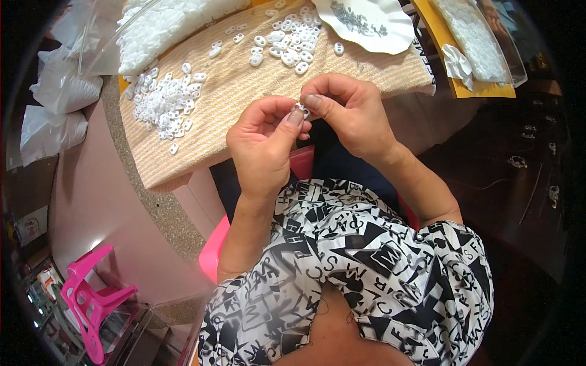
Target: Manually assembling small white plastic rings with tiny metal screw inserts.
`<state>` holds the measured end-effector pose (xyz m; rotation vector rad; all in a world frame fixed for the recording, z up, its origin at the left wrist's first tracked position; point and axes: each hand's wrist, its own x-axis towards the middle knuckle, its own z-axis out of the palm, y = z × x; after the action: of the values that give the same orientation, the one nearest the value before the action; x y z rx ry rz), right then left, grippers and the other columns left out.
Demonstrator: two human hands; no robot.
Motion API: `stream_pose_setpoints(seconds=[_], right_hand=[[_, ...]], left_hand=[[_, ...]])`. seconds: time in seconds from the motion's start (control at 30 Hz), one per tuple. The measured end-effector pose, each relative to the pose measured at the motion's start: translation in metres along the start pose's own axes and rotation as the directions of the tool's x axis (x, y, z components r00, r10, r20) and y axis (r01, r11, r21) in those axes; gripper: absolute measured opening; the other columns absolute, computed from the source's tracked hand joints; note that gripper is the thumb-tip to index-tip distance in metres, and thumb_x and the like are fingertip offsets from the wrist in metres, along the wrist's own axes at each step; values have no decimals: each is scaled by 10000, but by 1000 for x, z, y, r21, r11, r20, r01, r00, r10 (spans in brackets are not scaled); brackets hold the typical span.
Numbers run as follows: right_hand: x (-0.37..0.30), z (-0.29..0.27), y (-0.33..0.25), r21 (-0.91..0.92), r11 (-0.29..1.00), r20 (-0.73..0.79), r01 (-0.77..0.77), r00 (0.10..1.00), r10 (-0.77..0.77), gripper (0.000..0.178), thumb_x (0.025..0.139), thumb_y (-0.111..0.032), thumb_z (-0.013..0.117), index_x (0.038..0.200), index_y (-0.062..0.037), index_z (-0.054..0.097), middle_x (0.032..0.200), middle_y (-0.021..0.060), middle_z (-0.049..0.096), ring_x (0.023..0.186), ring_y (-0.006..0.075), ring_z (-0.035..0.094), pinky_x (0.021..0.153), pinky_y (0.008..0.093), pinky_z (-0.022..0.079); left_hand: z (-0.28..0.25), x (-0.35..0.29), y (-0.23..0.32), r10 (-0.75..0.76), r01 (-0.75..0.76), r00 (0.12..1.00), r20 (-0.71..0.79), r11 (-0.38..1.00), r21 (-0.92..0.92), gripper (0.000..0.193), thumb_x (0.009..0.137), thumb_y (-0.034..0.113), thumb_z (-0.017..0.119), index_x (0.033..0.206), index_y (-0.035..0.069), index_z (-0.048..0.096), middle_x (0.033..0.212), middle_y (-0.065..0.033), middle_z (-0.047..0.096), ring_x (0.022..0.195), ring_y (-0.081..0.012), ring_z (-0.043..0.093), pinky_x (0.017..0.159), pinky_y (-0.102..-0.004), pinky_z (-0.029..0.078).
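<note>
My left hand (266, 135) and my right hand (351, 111) meet above the near edge of the cloth-covered table. Between their thumbs and fingertips they pinch a small white plastic piece with round holes (302, 110); the fingers cover much of it. On the cloth to the left lies a heap of small white two-holed pieces (163, 100). A looser group of similar white pieces (292, 41), oval and two-holed, is spread beyond my hands. One single oval piece (339, 48) rests near the plate.
A scalloped white plate (390, 27) with a grey print stands at the far right of the striped cloth (213, 143). Clear bins of white pieces (165, 36) flank the table. Plastic bags (55, 131) hang at left; a pink stool (91, 299) is at lower left.
</note>
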<state>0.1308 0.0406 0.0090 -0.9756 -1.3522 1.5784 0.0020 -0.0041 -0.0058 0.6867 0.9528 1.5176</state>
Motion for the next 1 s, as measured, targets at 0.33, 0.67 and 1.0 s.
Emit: stream_pose_setpoints(seconds=[0.33, 0.67, 1.0], right_hand=[[0, 1, -1, -65, 998, -2, 1, 1000, -1, 81, 812, -47, 546, 814, 22, 587, 632, 33, 577, 524, 65, 539, 438, 205, 438], [9, -20, -17, 79, 995, 28, -65, 998, 62, 66, 820, -30, 544, 849, 27, 560, 785, 64, 592, 673, 106, 565, 619, 219, 472], [8, -18, -12, 165, 983, 226, -80, 973, 42, 136, 797, 12, 555, 914, 53, 609, 774, 87, 619, 661, 109, 582, 612, 213, 493]], left_hand=[[-1, -1, 1, 36, -36, 999, -6, 998, 53, 106, 783, -22, 581, 887, -35, 564, 752, -67, 599, 638, -100, 585, 560, -206, 494], [-2, 1, 2, 7, -5, 998, -54, 999, 35, 115, 785, -15, 578, 898, -33, 564, 742, -64, 601, 624, -90, 580, 541, -183, 473], [2, -3, 8, 33, -33, 999, 9, 999, -1, 120, 784, -15, 585, 899, -36, 562, 775, -74, 607, 645, -99, 583, 571, -193, 483]])
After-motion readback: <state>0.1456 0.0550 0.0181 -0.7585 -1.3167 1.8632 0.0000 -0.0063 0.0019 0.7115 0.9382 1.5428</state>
